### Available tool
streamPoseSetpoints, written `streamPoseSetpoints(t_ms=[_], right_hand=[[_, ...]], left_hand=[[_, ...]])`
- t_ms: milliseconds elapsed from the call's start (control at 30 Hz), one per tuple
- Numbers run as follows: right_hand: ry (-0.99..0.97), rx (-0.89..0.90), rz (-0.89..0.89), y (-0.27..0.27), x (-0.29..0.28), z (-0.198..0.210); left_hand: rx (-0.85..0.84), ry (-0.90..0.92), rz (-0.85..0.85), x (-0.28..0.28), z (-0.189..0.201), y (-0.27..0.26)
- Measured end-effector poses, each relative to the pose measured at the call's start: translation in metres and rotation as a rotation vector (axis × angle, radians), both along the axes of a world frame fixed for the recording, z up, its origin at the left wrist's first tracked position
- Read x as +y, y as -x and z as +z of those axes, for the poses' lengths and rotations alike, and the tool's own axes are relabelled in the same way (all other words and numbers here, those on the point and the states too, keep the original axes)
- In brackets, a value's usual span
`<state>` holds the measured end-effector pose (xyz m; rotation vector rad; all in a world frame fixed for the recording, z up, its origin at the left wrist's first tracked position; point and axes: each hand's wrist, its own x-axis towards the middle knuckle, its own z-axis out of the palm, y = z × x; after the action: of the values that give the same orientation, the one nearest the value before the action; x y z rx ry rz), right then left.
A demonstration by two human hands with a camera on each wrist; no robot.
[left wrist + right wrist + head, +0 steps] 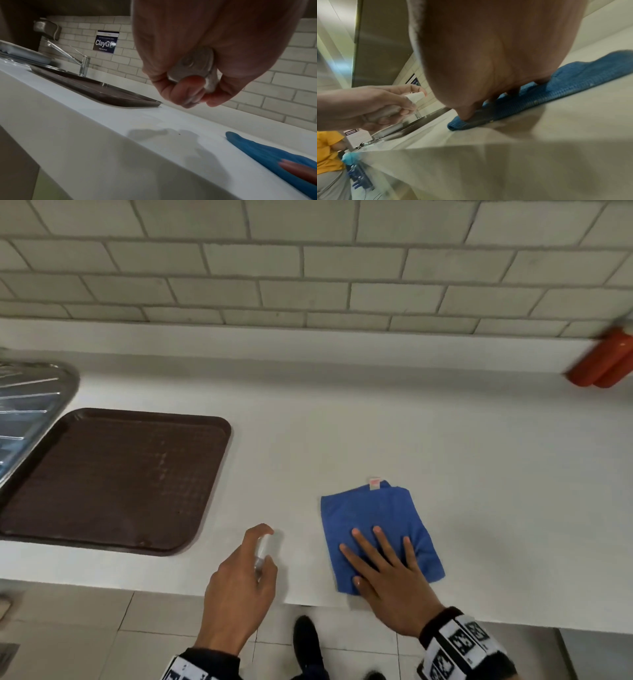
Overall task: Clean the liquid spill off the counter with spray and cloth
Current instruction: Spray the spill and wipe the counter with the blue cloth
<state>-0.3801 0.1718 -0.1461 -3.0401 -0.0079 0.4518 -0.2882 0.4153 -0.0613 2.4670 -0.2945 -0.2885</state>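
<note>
My left hand grips a small clear spray bottle above the white counter's front edge, index finger curled over its white top. The bottle's base shows between my fingers in the left wrist view. A folded blue cloth with a small pink tag lies flat on the counter to the right. My right hand rests on the cloth's near half with fingers straight and spread. The cloth sits under my palm in the right wrist view. No liquid spill is plainly visible on the counter.
A brown tray lies on the counter at the left, beside a steel sink drainboard and tap. An orange object lies at the far right by the tiled wall. Another person in a yellow shirt stands off to the left.
</note>
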Motion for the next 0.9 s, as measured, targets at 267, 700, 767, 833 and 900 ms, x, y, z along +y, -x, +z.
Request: streamPoseSetpoints(t_ms=[267,700,767,833,900], right_hand=[[-0.049,-0.004,-0.141,0.122,-0.026,0.01],[-0.126,0.107,-0.27,0.008,-0.053,0.012],[-0.123,0.125,-0.263,-0.02,-0.05,0.016],[-0.133,0.14,-0.261,-0.042,-0.044,0.017],[-0.131,0.154,-0.244,-0.06,-0.037,0.016]], left_hand=[[0.033,0.011,-0.035,-0.038,0.002,0.044],[-0.08,0.046,0.01,-0.031,0.016,0.08],[-0.083,0.052,0.027,-0.029,0.015,0.076],[-0.07,0.05,0.032,-0.028,0.015,0.07],[-0.052,0.054,0.039,-0.027,0.013,0.063]])
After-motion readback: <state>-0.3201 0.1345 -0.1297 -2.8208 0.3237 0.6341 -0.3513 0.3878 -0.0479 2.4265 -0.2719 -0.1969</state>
